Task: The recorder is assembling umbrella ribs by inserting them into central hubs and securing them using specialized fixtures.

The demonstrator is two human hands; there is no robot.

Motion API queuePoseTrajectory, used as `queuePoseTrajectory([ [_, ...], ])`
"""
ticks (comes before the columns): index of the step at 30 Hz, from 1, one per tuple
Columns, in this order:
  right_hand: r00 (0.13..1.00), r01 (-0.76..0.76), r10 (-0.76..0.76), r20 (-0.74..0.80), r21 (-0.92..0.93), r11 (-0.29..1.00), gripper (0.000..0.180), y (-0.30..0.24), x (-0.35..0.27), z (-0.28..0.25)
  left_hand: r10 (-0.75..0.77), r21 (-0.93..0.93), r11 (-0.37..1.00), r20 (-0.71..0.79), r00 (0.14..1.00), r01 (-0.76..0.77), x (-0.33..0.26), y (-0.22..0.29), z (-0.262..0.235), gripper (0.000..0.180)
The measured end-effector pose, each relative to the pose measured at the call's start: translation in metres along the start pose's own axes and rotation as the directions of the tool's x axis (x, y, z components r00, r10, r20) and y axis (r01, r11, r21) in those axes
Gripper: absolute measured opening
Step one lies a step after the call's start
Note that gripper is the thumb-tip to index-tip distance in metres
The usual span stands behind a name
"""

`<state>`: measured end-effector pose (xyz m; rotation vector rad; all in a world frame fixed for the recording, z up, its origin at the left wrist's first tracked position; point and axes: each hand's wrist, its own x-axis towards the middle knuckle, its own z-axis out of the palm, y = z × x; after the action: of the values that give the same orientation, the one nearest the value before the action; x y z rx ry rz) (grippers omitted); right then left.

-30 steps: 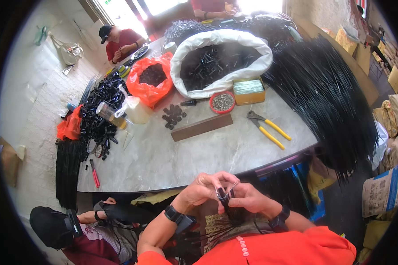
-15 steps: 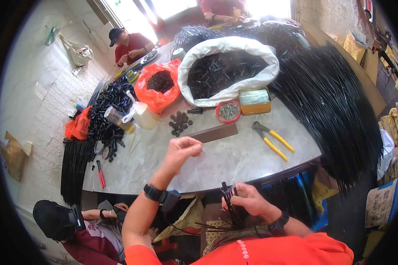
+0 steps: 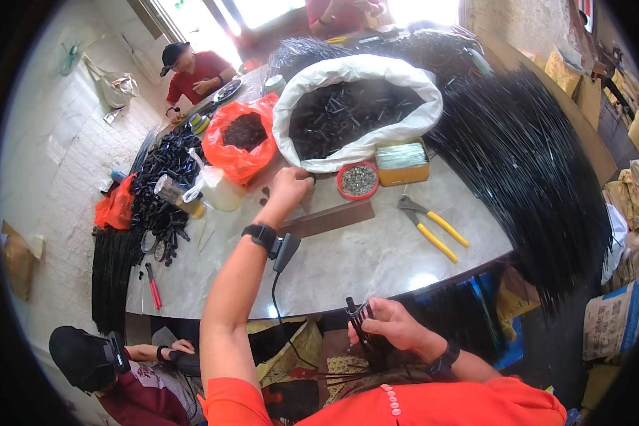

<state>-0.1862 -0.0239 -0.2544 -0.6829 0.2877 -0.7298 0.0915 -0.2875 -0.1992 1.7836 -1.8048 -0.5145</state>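
My left hand is stretched over the grey table, fingers bent and pressed together at the front edge of the white sack. A dark piece shows at its fingertips, too small to name. Small brown-black caps lie partly hidden behind this hand and wrist. Low in front of my body, beyond the table's near edge, my right hand is closed around a bundle of thin black rods. A short black tube stands up at the bundle's top, with a thin metallic loop beside it.
Around the table stand a white sack of black tubes, a red bag of dark caps, a red dish of metal bits, a yellow box, yellow-handled cutters and long black rods. A co-worker sits at my left.
My left hand has gone from a raised pinch above the table forward to the small dark parts by the white sack. My right hand keeps its hold on the rods, barely shifted.
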Motion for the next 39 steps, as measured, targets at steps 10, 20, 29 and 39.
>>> queuePoseTrajectory([
  [10,1.0,-0.003,0.001,-0.03,-0.064,0.998,0.018,0.0,0.006,0.001,0.087,0.156,0.983,0.061,0.994,-0.096,-0.04,0.041,0.004,0.022],
  [20,0.996,-0.035,0.027,-0.089,-0.085,0.996,0.02,0.003,0.013,0.012,-0.092,-0.785,0.466,0.415,0.905,0.408,-0.143,0.059,-0.048,0.032],
  [29,0.997,-0.035,0.027,-0.075,-0.114,0.993,0.017,0.015,0.012,0.023,-0.025,-0.846,0.183,0.505,0.863,0.5,-0.229,0.05,-0.036,0.025],
  [39,0.996,-0.026,0.015,-0.092,-0.114,0.993,0.016,0.017,0.011,0.029,0.043,-0.856,0.124,0.51,0.859,0.502,-0.248,0.043,-0.029,0.021],
])
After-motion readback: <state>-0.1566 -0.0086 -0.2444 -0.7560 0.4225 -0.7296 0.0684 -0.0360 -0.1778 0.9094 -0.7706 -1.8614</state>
